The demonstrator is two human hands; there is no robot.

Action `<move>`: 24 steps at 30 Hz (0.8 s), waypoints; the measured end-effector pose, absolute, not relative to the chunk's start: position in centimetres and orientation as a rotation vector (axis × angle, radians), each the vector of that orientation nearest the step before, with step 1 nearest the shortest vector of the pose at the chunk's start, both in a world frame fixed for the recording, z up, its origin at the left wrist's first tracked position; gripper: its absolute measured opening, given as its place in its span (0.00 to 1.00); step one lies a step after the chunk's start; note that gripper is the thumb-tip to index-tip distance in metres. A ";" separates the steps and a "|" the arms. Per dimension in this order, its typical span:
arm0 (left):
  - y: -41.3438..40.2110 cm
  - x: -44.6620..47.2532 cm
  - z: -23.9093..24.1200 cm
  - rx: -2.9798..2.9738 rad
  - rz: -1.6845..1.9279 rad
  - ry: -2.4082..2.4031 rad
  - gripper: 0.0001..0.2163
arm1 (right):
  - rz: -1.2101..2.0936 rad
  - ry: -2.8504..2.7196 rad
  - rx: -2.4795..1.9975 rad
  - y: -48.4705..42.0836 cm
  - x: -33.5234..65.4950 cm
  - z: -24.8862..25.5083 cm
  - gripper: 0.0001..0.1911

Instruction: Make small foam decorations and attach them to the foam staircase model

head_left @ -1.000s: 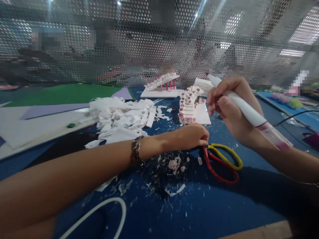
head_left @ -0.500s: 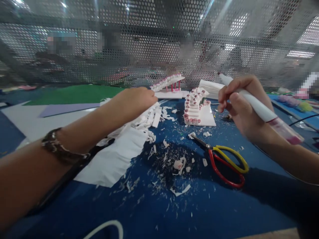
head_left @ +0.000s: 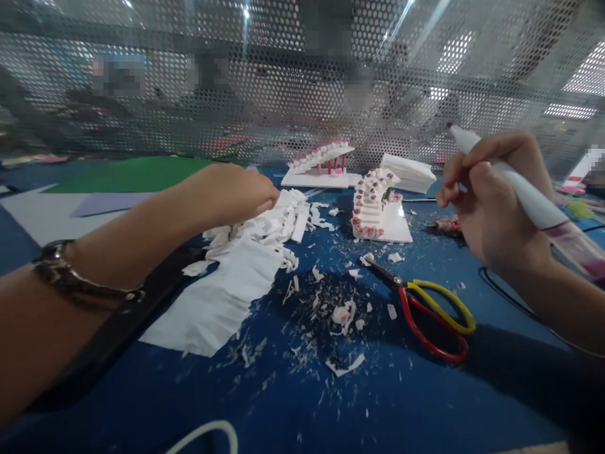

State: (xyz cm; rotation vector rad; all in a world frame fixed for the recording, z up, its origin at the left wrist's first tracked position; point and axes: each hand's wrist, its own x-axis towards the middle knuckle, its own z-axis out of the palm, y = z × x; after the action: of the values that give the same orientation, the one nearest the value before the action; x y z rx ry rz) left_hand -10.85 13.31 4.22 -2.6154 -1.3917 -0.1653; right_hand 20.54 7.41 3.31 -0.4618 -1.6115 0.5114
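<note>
My left hand (head_left: 231,192) reaches into a heap of white foam strips (head_left: 269,228), its fingers curled down among the pieces; what they grip is hidden. My right hand (head_left: 494,202) is closed round a white pen-shaped tool (head_left: 520,192) with a clear pink rear end, tip pointing up and left. A curved white foam staircase model with pink trim (head_left: 373,207) stands between the hands. Red-and-yellow scissors (head_left: 425,306) lie shut on the blue mat in front of it.
A second staircase model (head_left: 321,165) and a white foam block (head_left: 409,171) stand at the back by the perforated metal screen (head_left: 302,82). A large white sheet (head_left: 217,302), scraps and a white cord (head_left: 208,435) lie on the blue mat. Green and lilac sheets lie left. People sit beyond the screen.
My left hand left the scissors and swung left and back onto the heap of white strips. My right hand with the tool drifted right and a little up.
</note>
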 end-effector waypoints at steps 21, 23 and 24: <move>10.0 0.9 -0.9 -3.343 0.055 -0.697 0.03 | 0.584 -1.571 -0.467 7.7 21.1 4.9 0.09; 10.9 -0.5 -0.2 -3.314 0.003 -0.736 0.04 | 0.584 -1.538 -0.489 8.6 21.6 4.8 0.08; 11.5 -1.5 0.3 -3.280 -0.013 -0.783 0.05 | 0.588 -1.525 -0.494 9.1 21.8 4.6 0.07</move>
State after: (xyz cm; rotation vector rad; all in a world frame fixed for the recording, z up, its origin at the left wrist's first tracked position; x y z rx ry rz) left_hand -1.47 11.54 0.35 -3.2800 -0.7825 -0.0129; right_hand 21.77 9.14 4.65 -0.4940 -1.5250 0.5876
